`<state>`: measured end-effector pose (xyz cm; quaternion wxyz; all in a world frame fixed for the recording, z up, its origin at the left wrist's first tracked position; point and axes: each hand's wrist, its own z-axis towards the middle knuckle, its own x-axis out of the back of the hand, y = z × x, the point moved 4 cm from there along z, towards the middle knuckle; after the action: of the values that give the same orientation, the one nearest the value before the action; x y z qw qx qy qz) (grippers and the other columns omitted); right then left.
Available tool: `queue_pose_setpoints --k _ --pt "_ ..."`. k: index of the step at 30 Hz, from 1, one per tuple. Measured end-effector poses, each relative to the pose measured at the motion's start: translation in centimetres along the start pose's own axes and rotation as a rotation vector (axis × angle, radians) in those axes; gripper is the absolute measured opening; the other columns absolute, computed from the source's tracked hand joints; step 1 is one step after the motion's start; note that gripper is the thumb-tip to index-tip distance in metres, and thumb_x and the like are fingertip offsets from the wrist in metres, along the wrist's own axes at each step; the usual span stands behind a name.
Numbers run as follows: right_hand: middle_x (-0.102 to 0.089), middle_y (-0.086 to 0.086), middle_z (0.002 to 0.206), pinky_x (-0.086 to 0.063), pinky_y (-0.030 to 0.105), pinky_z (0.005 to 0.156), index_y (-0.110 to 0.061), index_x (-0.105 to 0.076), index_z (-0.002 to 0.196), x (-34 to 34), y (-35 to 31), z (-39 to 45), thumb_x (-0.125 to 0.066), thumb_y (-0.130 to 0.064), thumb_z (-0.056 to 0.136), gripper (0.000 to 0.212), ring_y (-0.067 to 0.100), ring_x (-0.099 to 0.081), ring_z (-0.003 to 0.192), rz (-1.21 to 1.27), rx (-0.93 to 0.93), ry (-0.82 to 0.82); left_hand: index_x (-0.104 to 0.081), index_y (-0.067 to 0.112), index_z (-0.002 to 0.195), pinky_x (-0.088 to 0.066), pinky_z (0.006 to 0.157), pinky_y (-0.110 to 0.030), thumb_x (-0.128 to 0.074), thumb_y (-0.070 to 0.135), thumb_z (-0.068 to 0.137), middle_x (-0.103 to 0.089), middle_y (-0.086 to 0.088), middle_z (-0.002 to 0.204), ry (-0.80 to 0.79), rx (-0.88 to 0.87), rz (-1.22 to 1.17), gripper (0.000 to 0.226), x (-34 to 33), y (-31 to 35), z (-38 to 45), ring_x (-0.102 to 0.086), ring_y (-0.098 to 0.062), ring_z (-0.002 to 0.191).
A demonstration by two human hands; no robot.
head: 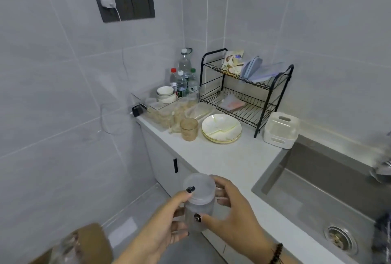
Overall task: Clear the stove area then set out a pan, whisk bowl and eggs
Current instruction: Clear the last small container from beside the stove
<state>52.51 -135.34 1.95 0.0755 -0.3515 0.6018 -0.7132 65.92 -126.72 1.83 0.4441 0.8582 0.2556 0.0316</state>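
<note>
Both my hands hold a frosted translucent plastic jar [198, 198] with a round lid, in front of the white counter's [239, 158] near edge. My left hand [165, 221] grips the jar from the left, thumb on the lid. My right hand [234, 215] wraps the jar from the right, thumb on its front. No stove, pan, whisk bowl or eggs are in view.
Further along the counter stand an amber cup [189, 129], stacked white plates [221, 128], a black two-tier dish rack [246, 92], a white container [280, 129], bottles [184, 77] and clear tubs. A grey sink [323, 196] lies to the right. A brown box [84, 244] sits bottom left.
</note>
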Motion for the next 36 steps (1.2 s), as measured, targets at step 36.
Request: queue_pose_setpoints --k 36 --pt "-0.059 -0.024 0.106 -0.056 0.025 0.071 -0.048 -0.048 0.117 -1.6 -2.5 50.6 -0.084 -0.035 0.060 0.069 0.003 -0.063 0.087 -0.119 0.077 0.259 -0.068 0.017 0.100 -0.048 0.078 -0.032 -0.034 0.042 0.101 -0.073 -0.002 0.103 0.050 -0.205 0.148 0.043 12.8 33.4 39.8 -0.066 -0.019 0.096"
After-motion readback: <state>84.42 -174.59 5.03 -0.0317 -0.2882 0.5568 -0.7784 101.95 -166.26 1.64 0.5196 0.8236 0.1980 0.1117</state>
